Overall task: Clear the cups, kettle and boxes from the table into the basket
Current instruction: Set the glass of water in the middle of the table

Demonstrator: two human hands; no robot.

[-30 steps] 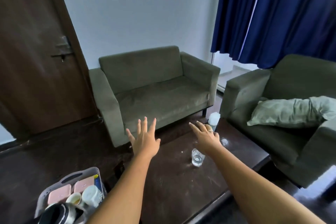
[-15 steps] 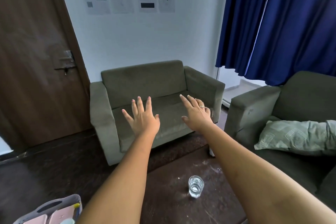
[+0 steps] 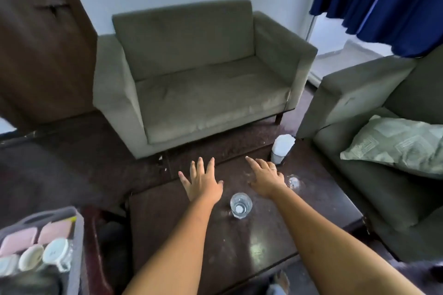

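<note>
Both my arms stretch out over the dark wooden table point(image 3: 263, 246). My left hand point(image 3: 202, 183) is flat with its fingers spread and holds nothing. My right hand point(image 3: 266, 178) is also open, palm down, a ring on one finger. A clear glass point(image 3: 241, 205) with a little water stands upright between my forearms. A second clear glass point(image 3: 293, 181) sits just right of my right hand. A white container point(image 3: 282, 147) stands at the table's far right corner. At lower left, the grey basket point(image 3: 75, 246) holds pink boxes point(image 3: 36, 237) and white cups point(image 3: 56, 251).
A grey-green two-seat sofa point(image 3: 203, 74) faces me beyond the table. Another sofa point(image 3: 359, 93) with a patterned cushion point(image 3: 398, 143) stands at the right. A brown door point(image 3: 40, 43) is at the left, and blue curtains point(image 3: 388, 0) hang at upper right.
My view has tipped down from the sofa and wall back to the table. Both open hands have dropped toward the tabletop, and the basket has come further into view.
</note>
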